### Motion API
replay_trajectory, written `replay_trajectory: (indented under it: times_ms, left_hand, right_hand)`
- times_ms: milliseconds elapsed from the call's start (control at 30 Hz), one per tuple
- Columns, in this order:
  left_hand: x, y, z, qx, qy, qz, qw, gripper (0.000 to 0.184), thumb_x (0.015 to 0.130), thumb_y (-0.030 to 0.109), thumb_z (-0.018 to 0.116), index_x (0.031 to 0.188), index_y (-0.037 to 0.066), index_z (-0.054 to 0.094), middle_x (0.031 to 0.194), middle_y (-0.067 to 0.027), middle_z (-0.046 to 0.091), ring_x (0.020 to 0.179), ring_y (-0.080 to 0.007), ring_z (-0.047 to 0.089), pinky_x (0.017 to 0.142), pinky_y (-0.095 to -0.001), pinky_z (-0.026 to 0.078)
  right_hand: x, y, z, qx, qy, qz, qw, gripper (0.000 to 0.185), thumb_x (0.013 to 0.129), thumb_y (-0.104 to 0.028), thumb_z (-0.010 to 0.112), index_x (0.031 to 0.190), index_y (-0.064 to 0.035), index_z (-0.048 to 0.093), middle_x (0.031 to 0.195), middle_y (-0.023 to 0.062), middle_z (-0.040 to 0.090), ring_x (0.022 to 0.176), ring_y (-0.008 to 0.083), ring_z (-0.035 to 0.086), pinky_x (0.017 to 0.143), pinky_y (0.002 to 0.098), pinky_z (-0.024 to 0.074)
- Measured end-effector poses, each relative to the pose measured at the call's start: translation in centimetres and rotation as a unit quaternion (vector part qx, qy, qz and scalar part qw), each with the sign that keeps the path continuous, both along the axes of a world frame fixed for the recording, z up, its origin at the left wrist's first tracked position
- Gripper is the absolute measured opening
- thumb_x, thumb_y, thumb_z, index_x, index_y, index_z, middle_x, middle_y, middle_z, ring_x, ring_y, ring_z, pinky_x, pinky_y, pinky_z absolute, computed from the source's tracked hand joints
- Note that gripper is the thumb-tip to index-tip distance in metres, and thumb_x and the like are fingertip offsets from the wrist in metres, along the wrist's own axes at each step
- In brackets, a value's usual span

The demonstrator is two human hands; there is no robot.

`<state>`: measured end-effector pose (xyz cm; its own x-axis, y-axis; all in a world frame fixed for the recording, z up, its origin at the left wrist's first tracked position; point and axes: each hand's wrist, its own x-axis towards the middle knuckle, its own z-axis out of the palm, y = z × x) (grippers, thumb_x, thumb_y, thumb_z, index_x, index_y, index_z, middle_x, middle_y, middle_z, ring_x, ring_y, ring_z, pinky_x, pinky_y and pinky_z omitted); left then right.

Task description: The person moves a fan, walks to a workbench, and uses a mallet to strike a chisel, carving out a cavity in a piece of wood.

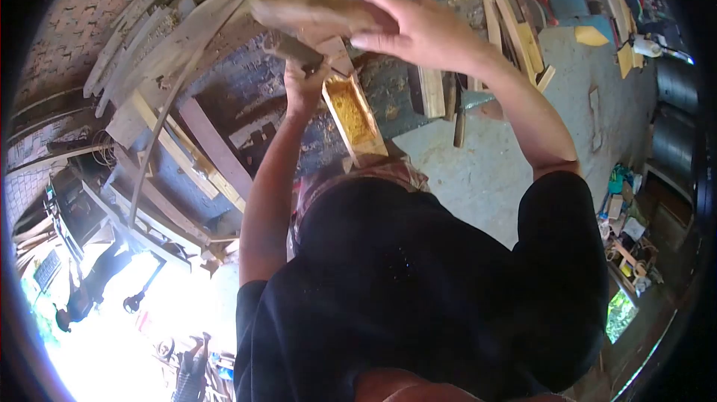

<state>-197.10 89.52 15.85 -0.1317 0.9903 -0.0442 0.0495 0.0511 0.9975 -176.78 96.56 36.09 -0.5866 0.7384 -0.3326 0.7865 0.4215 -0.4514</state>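
Workbench (pixel 396 96): one hollowed block (pixel 351 114); left hand (pixel 304 88) clenching one tool (pixel 291 49), right hand (pixel 422 27) gripping one wooden piece (pixel 314 13).

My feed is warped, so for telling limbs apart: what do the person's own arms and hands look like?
The left hand and right hand wear no gloves, and no watch or band shows at either wrist. The left arm and right arm are uncovered up to plain black short sleeves, the left sleeve and right sleeve.
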Motion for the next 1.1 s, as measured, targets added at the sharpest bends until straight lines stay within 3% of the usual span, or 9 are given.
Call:
replay_trajectory:
  times_ms: [200, 233, 300, 400, 500, 600, 700, 767, 1100]
  left_hand:
    - [0.4, 1.6, -0.8, -0.012, -0.056, -0.017, 0.998, 0.034, 0.080, 0.001, 0.071, 0.107, 0.006, 0.051, 0.095, -0.0026, 0.062, 0.085, -0.0109, 0.059, 0.078, -0.0271, 0.049]
    - [0.4, 1.9, -0.7, -0.014, -0.070, -0.023, 0.997, 0.035, 0.080, 0.000, 0.071, 0.108, 0.006, 0.050, 0.096, -0.0031, 0.062, 0.086, -0.0116, 0.059, 0.079, -0.0275, 0.049]
    - [-0.5, 2.7, -2.5, -0.030, -0.107, -0.022, 0.994, 0.037, 0.080, -0.001, 0.070, 0.110, 0.006, 0.049, 0.098, -0.0036, 0.062, 0.087, -0.0119, 0.059, 0.080, -0.0277, 0.049]
    - [-1.5, 3.4, -1.6, -0.040, -0.143, -0.027, 0.989, 0.039, 0.080, -0.002, 0.070, 0.113, 0.006, 0.049, 0.101, -0.0050, 0.062, 0.090, -0.0121, 0.060, 0.081, -0.0270, 0.049]
    - [-1.0, 2.9, -1.3, -0.066, -0.091, -0.043, 0.993, 0.040, 0.081, -0.001, 0.070, 0.114, 0.006, 0.050, 0.101, -0.0041, 0.063, 0.090, -0.0114, 0.060, 0.081, -0.0265, 0.049]
    - [0.2, 3.5, -1.0, -0.060, -0.039, -0.058, 0.996, 0.041, 0.080, 0.002, 0.072, 0.115, 0.005, 0.050, 0.098, -0.0028, 0.064, 0.088, -0.0105, 0.060, 0.079, -0.0261, 0.049]
    - [0.3, 3.7, -2.5, -0.007, -0.086, -0.066, 0.994, 0.042, 0.080, 0.004, 0.073, 0.114, 0.005, 0.050, 0.095, -0.0025, 0.063, 0.084, -0.0099, 0.059, 0.074, -0.0260, 0.050]
    - [-1.2, 3.2, -4.0, -0.141, -0.031, -0.044, 0.989, 0.042, 0.080, 0.004, 0.073, 0.115, 0.005, 0.049, 0.095, -0.0025, 0.063, 0.086, -0.0102, 0.060, 0.074, -0.0258, 0.051]
    - [-1.6, 0.5, 0.7, -0.040, -0.086, -0.041, 0.995, 0.025, 0.087, 0.005, 0.067, 0.107, 0.006, 0.051, 0.098, -0.0024, 0.063, 0.090, -0.0094, 0.059, 0.080, -0.0264, 0.049]
  right_hand:
    - [-2.4, 0.7, -0.1, 0.313, 0.431, 0.016, 0.846, 0.049, 0.090, -0.047, 0.058, 0.116, -0.0069, 0.049, 0.073, 0.0104, 0.060, 0.054, 0.0170, 0.057, 0.045, 0.0287, 0.0479]
    - [-2.0, 0.9, -1.2, 0.317, 0.429, 0.017, 0.846, 0.049, 0.090, -0.047, 0.058, 0.116, -0.0069, 0.049, 0.073, 0.0104, 0.060, 0.054, 0.0170, 0.057, 0.045, 0.0287, 0.0479]
    - [-0.8, 0.9, -4.0, 0.034, 0.044, 0.030, 0.998, 0.062, 0.090, -0.050, 0.058, 0.130, -0.0065, 0.042, 0.078, 0.0122, 0.065, 0.065, 0.0238, 0.065, 0.059, 0.0364, 0.0525]
    - [-0.5, 1.9, -1.3, -0.073, -0.009, -0.017, 0.997, 0.061, 0.089, -0.049, 0.059, 0.130, -0.0067, 0.044, 0.080, 0.0129, 0.065, 0.067, 0.0221, 0.065, 0.061, 0.0347, 0.0516]
    - [-0.7, 2.7, -0.8, 0.236, 0.311, 0.072, 0.918, 0.057, 0.089, -0.048, 0.059, 0.125, -0.0059, 0.047, 0.073, 0.0098, 0.061, 0.058, 0.0160, 0.060, 0.058, 0.0329, 0.0510]
    - [-1.8, 3.0, -0.4, 0.253, 0.372, 0.032, 0.892, 0.057, 0.089, -0.050, 0.059, 0.119, -0.0022, 0.049, 0.076, 0.0153, 0.064, 0.060, 0.0246, 0.064, 0.058, 0.0379, 0.0540]
    - [-1.2, 2.1, -4.6, -0.004, 0.004, -0.021, 1.000, 0.046, 0.090, -0.042, 0.062, 0.114, -0.0048, 0.049, 0.083, 0.0094, 0.067, 0.068, 0.0195, 0.065, 0.065, 0.0330, 0.0520]
    - [0.4, 1.0, -6.4, -0.008, 0.026, -0.053, 0.998, 0.045, 0.090, -0.043, 0.062, 0.112, -0.0054, 0.049, 0.084, 0.0086, 0.067, 0.066, 0.0195, 0.064, 0.062, 0.0328, 0.0512]
    - [1.1, -0.5, -2.2, 0.051, 0.217, -0.115, 0.968, 0.045, 0.090, -0.044, 0.062, 0.111, -0.0067, 0.050, 0.084, 0.0079, 0.067, 0.064, 0.0198, 0.065, 0.056, 0.0328, 0.0499]
